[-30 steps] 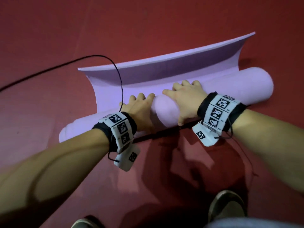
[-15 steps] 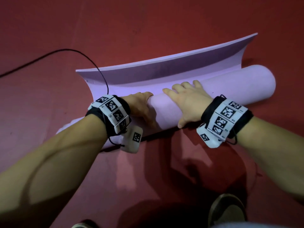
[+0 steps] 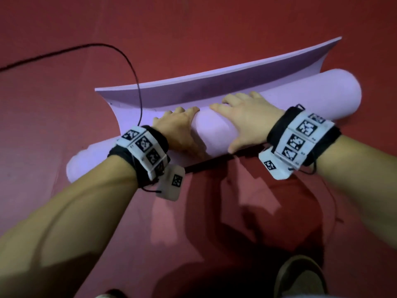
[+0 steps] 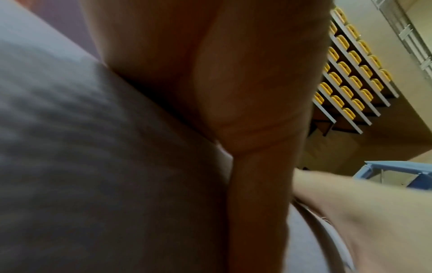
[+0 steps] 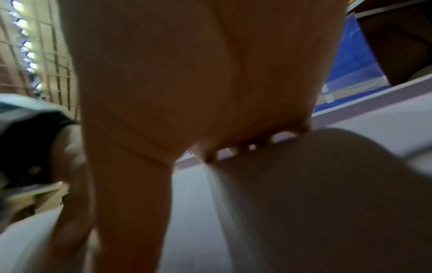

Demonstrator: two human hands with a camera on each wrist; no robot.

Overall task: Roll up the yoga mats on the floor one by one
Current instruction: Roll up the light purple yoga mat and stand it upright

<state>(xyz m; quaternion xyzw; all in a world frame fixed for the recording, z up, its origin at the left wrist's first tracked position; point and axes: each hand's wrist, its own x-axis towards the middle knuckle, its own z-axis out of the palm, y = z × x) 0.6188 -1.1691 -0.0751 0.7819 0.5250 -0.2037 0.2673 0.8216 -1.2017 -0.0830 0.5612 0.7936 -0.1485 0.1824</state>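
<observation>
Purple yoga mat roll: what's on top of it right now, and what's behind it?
Both hands press on the purple yoga mat roll: left hand, right hand. Behind it the unrolled tail curls up off the red floor. Fingertips beyond the crest are hidden.

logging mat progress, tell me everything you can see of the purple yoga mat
The yoga mat is pale purple, smooth and foam-like, lying on the red floor. Most of it is wound into a thick roll running left to right; a short unrolled tail beyond the roll curls upward at its far edge. The left hand and right hand press on top of the roll near its middle.
</observation>
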